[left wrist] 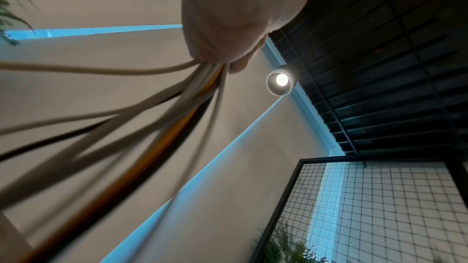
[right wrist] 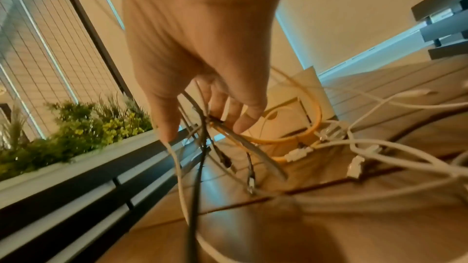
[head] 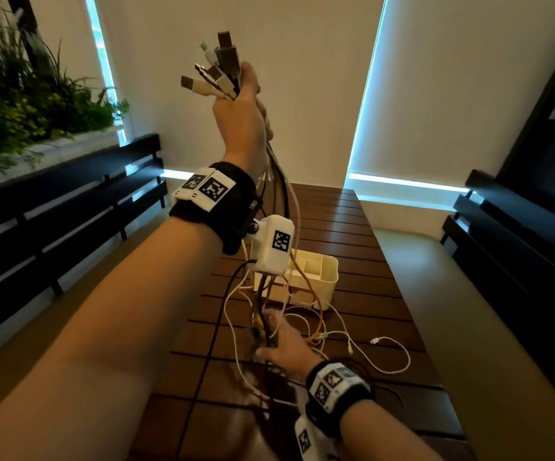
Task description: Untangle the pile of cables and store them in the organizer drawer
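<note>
My left hand point(head: 247, 104) is raised high and grips a bundle of cable ends, with several USB plugs point(head: 218, 69) sticking out above the fist. In the left wrist view, white, black and orange cables point(left wrist: 177, 103) hang below that hand point(left wrist: 235, 17). They drop to the wooden table point(head: 352, 234). Just above it, my right hand point(head: 271, 336) curls its thumb and fingers round the hanging strands point(right wrist: 202, 147). The right hand point(right wrist: 205, 123) shows cables passing between thumb and fingers. A cream organizer box point(head: 324, 272) with open compartments stands behind the tangle.
Loose white cable loops point(head: 397, 359) and an orange cable point(right wrist: 291, 139) lie on the table right of my right hand. Black slatted benches point(head: 70, 207) flank the table on both sides. A planter with green plants point(head: 20, 94) sits at the left.
</note>
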The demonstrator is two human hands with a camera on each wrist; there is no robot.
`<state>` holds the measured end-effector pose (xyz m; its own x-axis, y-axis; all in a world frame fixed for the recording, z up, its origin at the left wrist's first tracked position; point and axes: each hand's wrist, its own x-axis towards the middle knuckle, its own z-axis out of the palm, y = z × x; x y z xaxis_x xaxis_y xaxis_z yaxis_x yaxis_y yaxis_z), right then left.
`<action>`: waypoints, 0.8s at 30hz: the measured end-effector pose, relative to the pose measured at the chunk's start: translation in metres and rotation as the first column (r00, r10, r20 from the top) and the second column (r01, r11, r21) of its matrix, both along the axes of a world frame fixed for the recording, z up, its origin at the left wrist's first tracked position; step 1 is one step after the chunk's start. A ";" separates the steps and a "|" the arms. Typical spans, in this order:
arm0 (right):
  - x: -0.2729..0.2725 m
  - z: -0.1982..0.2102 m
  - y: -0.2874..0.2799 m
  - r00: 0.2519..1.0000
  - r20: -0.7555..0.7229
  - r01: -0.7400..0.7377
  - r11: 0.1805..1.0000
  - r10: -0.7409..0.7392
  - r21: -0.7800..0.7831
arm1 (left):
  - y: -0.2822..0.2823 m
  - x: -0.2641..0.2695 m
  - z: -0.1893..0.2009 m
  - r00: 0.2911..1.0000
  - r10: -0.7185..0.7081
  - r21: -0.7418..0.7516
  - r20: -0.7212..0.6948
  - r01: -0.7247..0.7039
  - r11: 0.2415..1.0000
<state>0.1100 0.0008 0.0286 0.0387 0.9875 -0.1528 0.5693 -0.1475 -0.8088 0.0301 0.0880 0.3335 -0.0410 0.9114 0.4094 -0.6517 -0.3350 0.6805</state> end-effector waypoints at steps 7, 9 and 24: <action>0.060 -0.011 -0.034 0.988 0.154 -0.003 0.978 -0.030 0.208 | 0.016 -0.026 -0.005 0.986 0.128 0.014 -0.106 -0.127 0.992; 0.091 -0.006 -0.051 0.988 0.007 0.148 0.968 -0.153 0.203 | 0.030 -0.035 -0.015 0.973 0.178 -0.005 -0.149 -0.181 0.983; 0.214 -0.023 -0.127 0.386 -0.505 0.828 0.531 -0.772 -0.180 | 0.076 -0.077 -0.061 0.936 0.332 -0.044 -0.115 -0.339 0.940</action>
